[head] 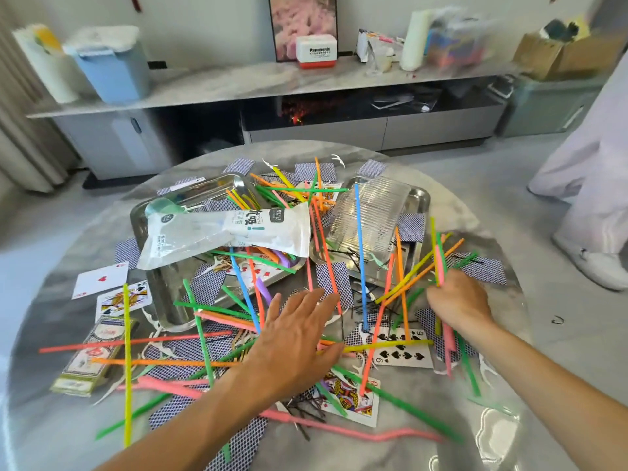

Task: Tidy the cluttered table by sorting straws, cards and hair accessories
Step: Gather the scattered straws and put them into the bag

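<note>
- Left hand [295,338]: held flat above the middle of the clutter, palm down, fingers straight and slightly apart; it grips nothing.
- Right hand [457,302]: at the right side of the table, fingers curled round a small bundle of straws [439,256] (pink, green and yellow) that stands up from the fist.
- Loose straws [200,329]: many colours, scattered crosswise over the round table [51,321], the cards and both trays.
- Playing cards [402,348]: strewn over the table, some face up, such as a nine of spades near the right hand, many face down showing a blue patterned back; a card box [90,358] lies at the left edge.
- Hairpins [306,411]: thin dark pins in small heaps, one near the face-up card in front, others by the right tray.
- Left metal tray [170,300]: a white plastic bag [224,232] lies across it.
- Right metal tray [419,198]: holds a ribbed clear plastic lid [370,215], with a blue straw [360,253] lying over it.
- Background: a long low cabinet [306,107] with boxes on top; a person's leg [591,205] at the right.
</note>
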Demonstrator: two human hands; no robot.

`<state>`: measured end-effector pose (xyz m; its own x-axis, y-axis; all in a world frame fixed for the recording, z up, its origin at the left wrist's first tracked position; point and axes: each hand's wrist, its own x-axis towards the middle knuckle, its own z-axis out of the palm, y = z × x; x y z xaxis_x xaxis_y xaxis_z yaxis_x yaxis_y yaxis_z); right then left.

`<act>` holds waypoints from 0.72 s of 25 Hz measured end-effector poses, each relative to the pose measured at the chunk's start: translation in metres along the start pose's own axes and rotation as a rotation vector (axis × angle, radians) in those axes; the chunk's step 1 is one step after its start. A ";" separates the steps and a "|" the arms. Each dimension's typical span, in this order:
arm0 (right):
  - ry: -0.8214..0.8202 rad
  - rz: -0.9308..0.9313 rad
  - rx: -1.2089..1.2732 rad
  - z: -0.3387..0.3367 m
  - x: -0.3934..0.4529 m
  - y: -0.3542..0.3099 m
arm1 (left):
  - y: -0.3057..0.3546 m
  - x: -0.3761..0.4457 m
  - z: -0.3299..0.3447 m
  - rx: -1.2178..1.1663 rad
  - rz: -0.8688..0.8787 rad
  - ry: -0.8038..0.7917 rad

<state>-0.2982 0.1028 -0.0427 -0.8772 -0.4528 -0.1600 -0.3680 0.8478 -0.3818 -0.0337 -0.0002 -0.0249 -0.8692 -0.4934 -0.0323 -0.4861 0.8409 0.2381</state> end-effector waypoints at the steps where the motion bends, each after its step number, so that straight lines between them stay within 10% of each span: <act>1: 0.021 -0.004 0.052 0.001 0.001 -0.006 | -0.001 0.000 -0.001 -0.006 -0.001 0.005; 18: 0.018 0.177 0.444 0.018 0.003 -0.027 | -0.002 0.002 -0.009 -0.004 0.014 0.008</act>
<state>-0.2857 0.0738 -0.0494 -0.9211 -0.3038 -0.2436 -0.0483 0.7097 -0.7028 -0.0335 -0.0043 -0.0170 -0.8751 -0.4834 -0.0214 -0.4736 0.8468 0.2422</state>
